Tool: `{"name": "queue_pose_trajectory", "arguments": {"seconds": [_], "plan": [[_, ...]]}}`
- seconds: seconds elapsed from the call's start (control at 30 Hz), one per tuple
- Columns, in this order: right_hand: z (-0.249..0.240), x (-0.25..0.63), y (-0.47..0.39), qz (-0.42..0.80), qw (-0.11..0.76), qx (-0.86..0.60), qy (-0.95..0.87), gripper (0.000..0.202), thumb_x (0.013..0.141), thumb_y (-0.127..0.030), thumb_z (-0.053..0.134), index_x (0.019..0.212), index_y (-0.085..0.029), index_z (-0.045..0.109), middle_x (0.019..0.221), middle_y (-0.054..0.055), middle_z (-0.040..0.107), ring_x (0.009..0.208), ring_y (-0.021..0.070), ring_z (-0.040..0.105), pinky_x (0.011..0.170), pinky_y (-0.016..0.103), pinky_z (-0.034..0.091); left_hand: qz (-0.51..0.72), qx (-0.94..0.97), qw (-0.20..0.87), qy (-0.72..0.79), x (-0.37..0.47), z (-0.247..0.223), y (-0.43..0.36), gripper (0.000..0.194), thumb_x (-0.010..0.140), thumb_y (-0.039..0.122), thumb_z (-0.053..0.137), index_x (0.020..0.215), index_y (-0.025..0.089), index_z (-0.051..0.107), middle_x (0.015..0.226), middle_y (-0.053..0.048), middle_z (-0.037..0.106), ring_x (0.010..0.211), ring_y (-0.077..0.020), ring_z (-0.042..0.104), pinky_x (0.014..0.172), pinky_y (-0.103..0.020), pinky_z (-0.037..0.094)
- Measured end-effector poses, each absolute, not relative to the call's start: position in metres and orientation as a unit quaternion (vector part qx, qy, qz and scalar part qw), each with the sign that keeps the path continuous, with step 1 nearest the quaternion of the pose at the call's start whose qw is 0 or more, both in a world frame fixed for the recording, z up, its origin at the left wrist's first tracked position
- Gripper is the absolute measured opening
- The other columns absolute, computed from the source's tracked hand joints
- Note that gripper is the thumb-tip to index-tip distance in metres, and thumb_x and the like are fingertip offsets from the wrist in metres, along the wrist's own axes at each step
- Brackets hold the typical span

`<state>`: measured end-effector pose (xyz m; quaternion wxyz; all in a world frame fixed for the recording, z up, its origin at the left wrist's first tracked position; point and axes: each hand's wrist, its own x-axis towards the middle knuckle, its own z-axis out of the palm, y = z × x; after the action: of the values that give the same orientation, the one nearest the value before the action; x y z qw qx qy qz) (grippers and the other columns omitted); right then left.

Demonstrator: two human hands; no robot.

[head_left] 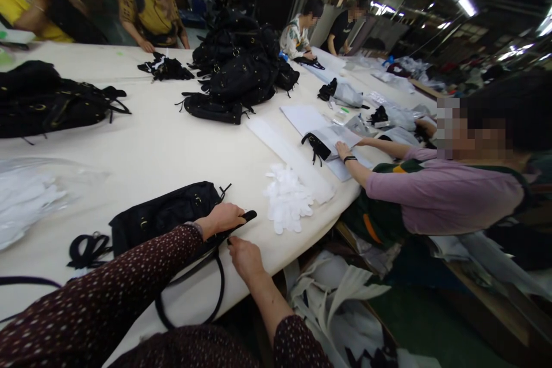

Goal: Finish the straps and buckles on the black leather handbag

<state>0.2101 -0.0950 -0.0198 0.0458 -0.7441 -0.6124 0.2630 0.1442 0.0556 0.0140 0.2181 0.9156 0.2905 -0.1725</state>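
The left hand (pixel 224 218) lies on the near end of a black bag (pixel 166 214) at the front edge of the white table (pixel 172 144), its grip pressed flat on the bag's black strap (pixel 241 219) rather than clenched. The right hand (pixel 245 257) pinches the same strap just below. A pile of white gloves (pixel 287 201) sits near, to the right. A heap of black bags (pixel 239 69) lies well apart, mid-table.

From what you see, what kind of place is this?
Probably a bag workshop or factory floor. Black bags lie piled on a long shared table, several people work along it, and the left hand rests on another bag.
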Motion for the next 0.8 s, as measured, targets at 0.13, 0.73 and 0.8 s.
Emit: {"name": "queue_pose_trajectory", "arguments": {"seconds": [0.13,0.73,0.8], "plan": [[-0.020,0.238,-0.096,0.327,0.094,-0.772,-0.537,0.027,0.090,-0.024,0.043,0.107,-0.025,0.064,0.087,0.001,0.073,0.074,0.0138,0.067,0.068,0.023,0.044,-0.185,0.932,0.228,0.211,0.150,0.004,0.060,0.035,0.082,0.047,0.048,0.100,0.026,0.069,0.098,-0.008,0.075,0.090,-0.0259,0.068,0.081,-0.036,0.049],[-0.049,0.239,-0.088,0.254,0.092,-0.831,-0.485,0.029,0.092,-0.034,0.039,0.104,-0.029,0.065,0.090,0.003,0.074,0.080,0.0196,0.068,0.067,0.028,0.044,-0.251,0.895,0.268,0.254,0.171,-0.039,0.073,0.032,0.073,0.043,0.054,0.095,0.025,0.070,0.104,-0.011,0.073,0.095,-0.0286,0.066,0.077,-0.038,0.051],[-0.049,0.243,-0.091,0.265,0.137,-0.819,-0.491,0.029,0.093,-0.033,0.039,0.104,-0.029,0.065,0.091,0.001,0.074,0.080,0.0175,0.067,0.068,0.026,0.044,-0.272,0.880,0.304,0.242,0.176,-0.037,0.081,0.033,0.068,0.045,0.059,0.089,0.024,0.071,0.095,-0.009,0.074,0.088,-0.0269,0.066,0.074,-0.035,0.051]]}}
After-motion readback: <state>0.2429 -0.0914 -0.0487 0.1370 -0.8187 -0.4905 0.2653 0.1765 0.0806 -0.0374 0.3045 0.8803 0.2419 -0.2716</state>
